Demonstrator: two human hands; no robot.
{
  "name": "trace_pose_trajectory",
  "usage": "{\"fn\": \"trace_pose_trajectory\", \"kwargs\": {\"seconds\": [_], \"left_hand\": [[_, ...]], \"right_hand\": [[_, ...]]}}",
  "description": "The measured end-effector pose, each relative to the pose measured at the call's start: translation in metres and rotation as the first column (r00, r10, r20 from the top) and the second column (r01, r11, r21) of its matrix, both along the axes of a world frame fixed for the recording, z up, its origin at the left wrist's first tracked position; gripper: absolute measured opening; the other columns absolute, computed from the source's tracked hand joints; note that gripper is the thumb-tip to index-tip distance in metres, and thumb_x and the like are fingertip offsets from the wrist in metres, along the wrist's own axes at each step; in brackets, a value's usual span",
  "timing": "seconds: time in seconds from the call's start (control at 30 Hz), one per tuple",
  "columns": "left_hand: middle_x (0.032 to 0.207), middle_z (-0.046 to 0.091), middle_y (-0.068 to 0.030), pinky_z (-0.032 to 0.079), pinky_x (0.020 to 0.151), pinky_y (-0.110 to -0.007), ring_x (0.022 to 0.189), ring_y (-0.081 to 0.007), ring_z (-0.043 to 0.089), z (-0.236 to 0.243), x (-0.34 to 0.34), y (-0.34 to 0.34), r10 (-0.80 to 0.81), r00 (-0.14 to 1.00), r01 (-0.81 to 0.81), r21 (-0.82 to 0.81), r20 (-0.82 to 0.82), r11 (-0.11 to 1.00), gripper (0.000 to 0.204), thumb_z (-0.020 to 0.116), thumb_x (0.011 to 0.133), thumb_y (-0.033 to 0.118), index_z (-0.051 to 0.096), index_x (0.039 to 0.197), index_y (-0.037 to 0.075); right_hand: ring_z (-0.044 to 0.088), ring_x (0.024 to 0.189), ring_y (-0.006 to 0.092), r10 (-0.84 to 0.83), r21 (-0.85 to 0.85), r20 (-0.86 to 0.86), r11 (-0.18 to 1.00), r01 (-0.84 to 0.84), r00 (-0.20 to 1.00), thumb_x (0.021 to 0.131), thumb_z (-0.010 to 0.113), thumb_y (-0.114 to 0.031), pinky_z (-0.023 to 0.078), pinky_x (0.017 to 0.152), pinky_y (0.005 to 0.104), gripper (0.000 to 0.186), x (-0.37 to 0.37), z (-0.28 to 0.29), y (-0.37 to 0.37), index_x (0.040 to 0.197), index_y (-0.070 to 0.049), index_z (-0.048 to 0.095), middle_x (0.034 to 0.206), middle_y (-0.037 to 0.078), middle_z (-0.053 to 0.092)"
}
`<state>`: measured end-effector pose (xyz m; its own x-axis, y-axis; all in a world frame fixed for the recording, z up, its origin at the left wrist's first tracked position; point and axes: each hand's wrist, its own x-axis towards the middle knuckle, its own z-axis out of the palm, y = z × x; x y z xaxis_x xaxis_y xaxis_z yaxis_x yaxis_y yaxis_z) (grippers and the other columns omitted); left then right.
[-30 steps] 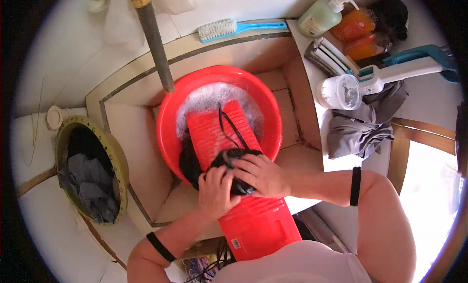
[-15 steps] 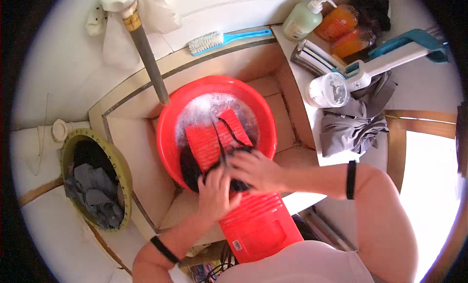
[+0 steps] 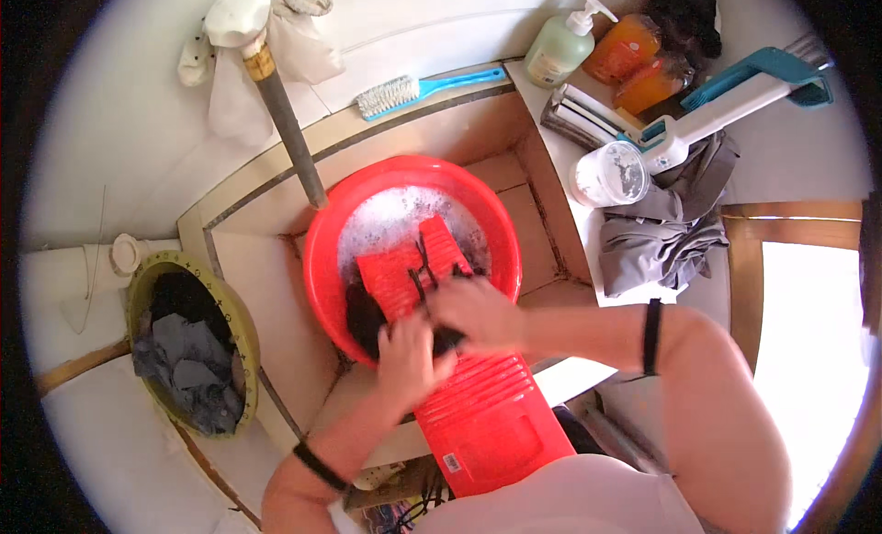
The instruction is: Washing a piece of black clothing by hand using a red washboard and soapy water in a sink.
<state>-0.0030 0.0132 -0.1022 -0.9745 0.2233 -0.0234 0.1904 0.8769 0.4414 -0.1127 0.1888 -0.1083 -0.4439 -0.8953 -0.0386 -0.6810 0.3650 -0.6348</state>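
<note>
A red ribbed washboard [image 3: 487,413] leans with its far end inside a round red basin [image 3: 321,258] of foamy water. On its ridges lies a wet black garment [image 3: 447,339], thin straps trailing up the board. My left hand [image 3: 410,357] is closed on the near left part of this cloth, fingers curled. Slightly blurred, my right hand [image 3: 480,313] presses and grips the same cloth from the right. Between the hands the garment is bunched, so its full shape is hidden. More dark cloth [image 3: 365,318] sits in the water left of the board.
The basin stands in a tiled sink [image 3: 276,323]. A grey pipe [image 3: 292,139] comes down at its far left. Nearby are a scrub brush [image 3: 390,96], an olive tub [image 3: 246,350] of dark clothes, a pump bottle [image 3: 559,51], a clear tub [image 3: 611,176] and grey cloth [image 3: 657,244].
The straps on the washboard have shifted and bunched nearer my hands. My right hand has curled more over the cloth. The whole view has shifted slightly.
</note>
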Motion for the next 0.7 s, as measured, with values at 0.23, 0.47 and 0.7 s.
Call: {"fn": "trace_pose_trajectory", "kwargs": {"seconds": [0.23, 0.47, 0.7], "left_hand": [[0.116, 0.054, -0.0150, 0.041, 0.089, -0.053, 0.114, -0.0354, 0.049, -0.056, -0.105, -0.017, 0.423, 0.866, -0.350, -0.283, 0.266, 0.893, 0.041, 0.055, 0.087, 0.032, 0.053, 0.117, 0.003], [0.113, 0.059, -0.0213, 0.039, 0.090, -0.053, 0.109, -0.0375, 0.053, -0.037, -0.060, -0.017, 0.216, 0.920, -0.234, 0.018, 0.326, 0.972, 0.045, 0.058, 0.083, 0.030, 0.053, 0.118, 0.002], [0.116, 0.052, -0.0224, 0.035, 0.093, -0.057, 0.110, -0.0372, 0.050, -0.023, -0.028, 0.001, 0.144, 0.979, -0.127, -0.120, 0.145, 0.985, 0.059, 0.064, 0.077, 0.035, 0.049, 0.120, -0.002]], "right_hand": [[0.055, 0.108, 0.0371, -0.470, 0.233, 0.045, 0.863, 0.448, 0.882, 0.078, 0.058, -0.039, 0.046, 0.093, 0.0434, 0.037, -0.064, -0.049, -0.071, 0.098, -0.010, 0.066, 0.112, 0.018, 0.059], [0.054, 0.113, 0.0325, -0.219, 0.263, 0.345, 0.956, 0.130, 0.913, 0.073, 0.064, -0.039, 0.040, 0.096, 0.0527, 0.043, -0.047, -0.057, -0.040, 0.107, -0.012, 0.065, 0.116, 0.011, 0.060], [0.057, 0.101, 0.0300, -0.119, 0.184, -0.072, 0.974, 0.130, 0.990, 0.069, 0.069, -0.035, 0.047, 0.081, 0.0480, 0.031, -0.024, 0.006, -0.024, 0.093, -0.016, 0.062, 0.099, 0.011, 0.061]]}}
